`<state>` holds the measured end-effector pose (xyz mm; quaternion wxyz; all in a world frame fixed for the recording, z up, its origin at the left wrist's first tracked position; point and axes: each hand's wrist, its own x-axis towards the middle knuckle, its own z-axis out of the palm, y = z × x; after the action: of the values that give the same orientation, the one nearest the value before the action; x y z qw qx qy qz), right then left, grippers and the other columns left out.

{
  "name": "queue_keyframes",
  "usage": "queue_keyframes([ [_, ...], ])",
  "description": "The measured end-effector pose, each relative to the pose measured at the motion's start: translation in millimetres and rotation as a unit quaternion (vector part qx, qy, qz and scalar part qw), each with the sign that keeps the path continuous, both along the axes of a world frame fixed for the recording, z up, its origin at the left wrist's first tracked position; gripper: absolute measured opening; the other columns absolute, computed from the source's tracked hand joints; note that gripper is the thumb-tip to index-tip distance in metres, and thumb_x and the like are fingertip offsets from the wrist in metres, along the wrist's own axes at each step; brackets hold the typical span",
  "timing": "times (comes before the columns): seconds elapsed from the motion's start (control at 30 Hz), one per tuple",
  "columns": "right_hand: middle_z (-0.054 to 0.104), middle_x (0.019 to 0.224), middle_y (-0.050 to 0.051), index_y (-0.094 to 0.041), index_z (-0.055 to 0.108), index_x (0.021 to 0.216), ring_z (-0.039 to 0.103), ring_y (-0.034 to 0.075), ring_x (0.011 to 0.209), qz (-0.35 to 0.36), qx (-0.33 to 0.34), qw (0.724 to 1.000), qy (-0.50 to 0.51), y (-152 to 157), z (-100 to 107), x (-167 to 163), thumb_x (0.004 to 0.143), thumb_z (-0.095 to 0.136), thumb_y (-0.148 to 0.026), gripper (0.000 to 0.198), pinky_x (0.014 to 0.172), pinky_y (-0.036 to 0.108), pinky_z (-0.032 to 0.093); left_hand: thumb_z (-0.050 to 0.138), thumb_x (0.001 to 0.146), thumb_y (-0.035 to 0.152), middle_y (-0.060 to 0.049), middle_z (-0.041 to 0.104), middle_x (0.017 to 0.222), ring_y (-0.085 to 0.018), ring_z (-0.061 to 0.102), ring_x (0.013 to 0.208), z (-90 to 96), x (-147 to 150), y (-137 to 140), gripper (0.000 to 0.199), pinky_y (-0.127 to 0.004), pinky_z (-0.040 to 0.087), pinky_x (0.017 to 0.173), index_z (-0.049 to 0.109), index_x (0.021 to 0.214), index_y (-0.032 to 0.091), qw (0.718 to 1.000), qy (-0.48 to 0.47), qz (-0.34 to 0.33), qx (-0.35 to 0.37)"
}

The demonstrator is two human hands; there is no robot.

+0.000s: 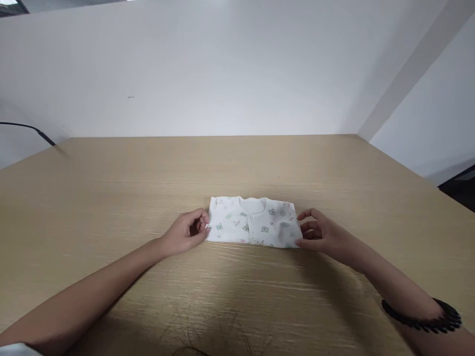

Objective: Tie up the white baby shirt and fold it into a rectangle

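A small white baby garment (253,222) with pale green and grey prints lies folded into a neat rectangle on the wooden table (237,163), collar facing the far side. My left hand (186,231) rests at its left edge, fingers curled and touching the fabric. At the right edge sits my right hand (318,231), fingers spread and bent, fingertips at the cloth. Whether either hand pinches the fabric is unclear.
A black beaded bracelet (426,316) is on my right wrist. A black cable (33,129) runs in at the far left edge of the table. White walls close the table at the back and right.
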<state>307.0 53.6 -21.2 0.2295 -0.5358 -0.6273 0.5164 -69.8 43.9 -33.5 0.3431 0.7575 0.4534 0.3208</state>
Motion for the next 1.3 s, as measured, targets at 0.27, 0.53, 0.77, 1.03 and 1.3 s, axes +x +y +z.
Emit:
queue_keyframes([
  [0.27, 0.053, 0.104, 0.004, -0.024, 0.033, 0.125, 0.057, 0.014, 0.070, 0.018, 0.050, 0.999, -0.002, -5, 1, -4, 0.074, 0.069, -0.032, 0.063, 0.062, 0.028, 0.049, 0.058, 0.089, 0.036, 0.002, 0.048, 0.070, -0.010, 0.043, 0.063, 2.9, 1, 0, 0.021, -0.020, 0.035, 0.057, 0.052, 0.084, 0.016, 1.000, 0.014, -0.003, -0.002],
  [0.53, 0.056, 0.096, 0.006, -0.022, 0.044, 0.122, 0.058, 0.021, 0.074, -0.056, 0.232, 0.954, -0.180, -3, 4, -3, 0.078, 0.068, -0.055, 0.061, 0.066, 0.036, 0.050, 0.051, 0.095, 0.036, -0.005, 0.058, 0.086, -0.017, 0.055, 0.079, 1.6, -3, -3, 0.020, -0.029, 0.045, 0.072, 0.053, 0.100, 0.017, 0.989, 0.053, 0.013, 0.137],
  [0.77, 0.044, 0.146, 0.016, -0.016, 0.038, 0.143, 0.039, 0.033, 0.136, 0.008, 0.421, 0.844, -0.333, -10, -19, -25, 0.101, 0.028, -0.057, 0.060, 0.109, 0.057, 0.032, 0.043, 0.101, 0.039, -0.010, 0.027, 0.157, -0.029, 0.025, 0.145, 2.0, 5, -13, 0.061, -0.047, 0.026, 0.118, 0.017, 0.154, 0.024, 0.958, 0.182, -0.117, 0.187],
  [1.03, 0.037, 0.152, 0.014, -0.016, 0.028, 0.152, 0.031, 0.033, 0.142, -0.003, 0.299, 0.883, -0.361, -2, -38, -20, 0.100, 0.017, -0.061, 0.069, 0.110, 0.065, 0.026, 0.041, 0.099, 0.057, -0.006, 0.001, 0.162, -0.033, 0.002, 0.149, 6.0, 8, -13, 0.074, -0.056, 0.008, 0.121, 0.005, 0.157, 0.030, 0.929, 0.317, -0.157, 0.105],
  [1.3, 0.068, 0.100, 0.012, -0.018, 0.066, 0.092, 0.061, 0.031, 0.099, -0.141, 0.357, 0.887, -0.256, 18, -40, -17, 0.089, 0.043, -0.049, 0.039, 0.097, 0.051, 0.041, 0.040, 0.099, 0.056, -0.003, -0.003, 0.162, -0.033, 0.000, 0.149, 4.4, 9, -13, 0.070, -0.057, 0.007, 0.121, 0.008, 0.157, 0.033, 0.931, 0.313, -0.151, 0.109],
])
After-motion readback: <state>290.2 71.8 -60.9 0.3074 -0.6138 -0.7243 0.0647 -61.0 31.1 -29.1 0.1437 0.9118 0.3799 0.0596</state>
